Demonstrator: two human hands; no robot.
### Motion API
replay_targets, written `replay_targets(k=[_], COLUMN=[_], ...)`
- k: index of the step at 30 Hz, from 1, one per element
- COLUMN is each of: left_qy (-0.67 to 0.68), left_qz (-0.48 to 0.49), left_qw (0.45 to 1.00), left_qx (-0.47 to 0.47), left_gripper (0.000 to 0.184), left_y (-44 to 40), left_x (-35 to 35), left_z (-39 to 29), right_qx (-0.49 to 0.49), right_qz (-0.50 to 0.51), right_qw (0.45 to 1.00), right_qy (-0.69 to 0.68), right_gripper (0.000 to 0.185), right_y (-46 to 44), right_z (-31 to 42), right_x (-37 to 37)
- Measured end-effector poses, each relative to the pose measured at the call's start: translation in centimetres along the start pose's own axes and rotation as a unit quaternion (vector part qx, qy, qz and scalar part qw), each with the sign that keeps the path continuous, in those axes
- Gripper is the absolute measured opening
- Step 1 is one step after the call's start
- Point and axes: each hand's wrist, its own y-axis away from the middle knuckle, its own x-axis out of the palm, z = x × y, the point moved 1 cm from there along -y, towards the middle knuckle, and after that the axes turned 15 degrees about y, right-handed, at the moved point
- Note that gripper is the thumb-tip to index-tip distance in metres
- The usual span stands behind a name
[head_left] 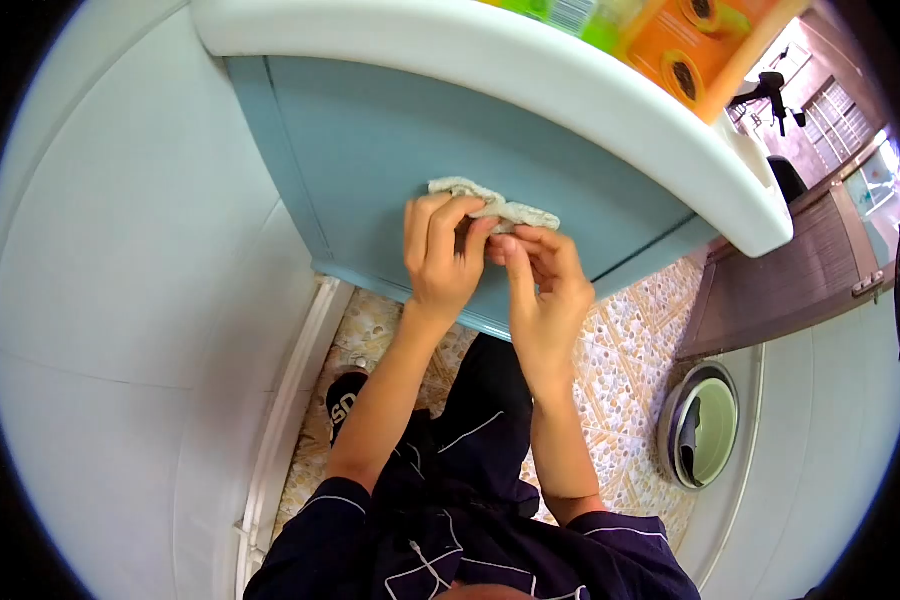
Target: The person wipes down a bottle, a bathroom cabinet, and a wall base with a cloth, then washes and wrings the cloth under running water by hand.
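Pale cloth (515,211) sits bunched between the person's two hands, before the middle of a blue-grey cabinet front (370,140); whether it presses on the panel I cannot tell. At far left rises a white wall (120,250), and near its foot a dark shoe (344,400) stands close to the cabinet, which likely puts the panel within easy reach. Next comes the left hand (440,255), narrow, fingers curled onto the cloth with the thumb opposing, a grip that would stop the fabric slipping. Beside it, the right hand (550,285) is likewise narrow, pinching the cloth's lower edge towards its right end; sharing the hold probably lets the folds be governed from both sides. Farther right, an orange packet (660,35) shows above the cabinet's white rim (450,45), and a pale green basin (720,430) sits by the opposite wall, apparently clear of the feet
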Motion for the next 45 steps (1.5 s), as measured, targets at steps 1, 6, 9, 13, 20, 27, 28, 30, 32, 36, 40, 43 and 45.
replay_targets(k=[1, 6, 9, 13, 20, 27, 28, 30, 32, 36, 40, 43, 45], left_qy=[-0.004, -0.027, -0.043, -0.041, 0.02, 0.146, 0.143, 0.125, 0.113, 0.094, 0.068, 0.05, 0.0], left_qz=[-0.003, -0.018, -0.046, -0.072, 0.003, 0.018, 0.015, 0.02, 0.012, 0.003, -0.024, -0.05, -0.03], left_qw=[1.0, 0.999, 0.998, 0.997, 0.999, 0.978, 0.975, 0.977, 0.979, 0.982, 0.985, 0.988, 0.991], left_qx=[0.0, 0.025, 0.027, 0.003, 0.039, 0.149, 0.171, 0.174, 0.172, 0.166, 0.154, 0.134, 0.129], left_gripper=[0.025, 0.023, 0.022, 0.019, 0.021, 0.024, 0.025, 0.022, 0.023, 0.023, 0.022, 0.022, 0.018], left_y=[-1.4, -9.3, -11.2, -9.9, -7.2, -6.4, -7.1, -8.1, -8.4, -9.8, -11.4, -13.1, -14.6], left_x=[-0.4, -2.6, -5.2, -5.3, -0.5, 5.8, 6.9, 8.3, 8.2, 6.3, 3.5, 0.7, -1.6], left_z=[0.1, 1.5, 4.3, 4.2, -1.9, -10.0, -10.3, -9.8, -9.4, -7.8, -5.4, -3.4, -2.1], right_qx=[0.001, -0.077, -0.153, -0.164, -0.117, -0.239, -0.238, -0.207, -0.226, -0.254, -0.277, -0.285, -0.29], right_qz=[-0.002, -0.027, -0.021, -0.017, -0.119, -0.297, -0.305, -0.285, -0.275, -0.246, -0.203, -0.155, -0.127], right_qw=[1.0, 0.997, 0.988, 0.986, 0.986, 0.918, 0.912, 0.922, 0.913, 0.909, 0.922, 0.932, 0.936], right_qy=[0.001, -0.001, 0.025, 0.009, 0.001, 0.113, 0.135, 0.163, 0.199, 0.22, 0.179, 0.161, 0.15], right_gripper=[0.015, 0.013, 0.014, 0.017, 0.035, 0.046, 0.047, 0.045, 0.043, 0.041, 0.046, 0.051, 0.051], right_y=[-0.6, -5.0, -6.2, -5.3, -2.8, -0.9, -1.3, -2.5, -2.8, -3.4, -3.9, -4.3, -4.7], right_z=[0.6, 5.9, 7.9, 7.7, 4.2, 2.7, 3.0, 3.9, 4.1, 5.4, 6.9, 9.0, 10.3], right_x=[0.5, 3.9, 6.6, 7.1, 1.8, -6.4, -7.5, -8.6, -8.4, -6.1, -2.5, 0.6, 2.7])
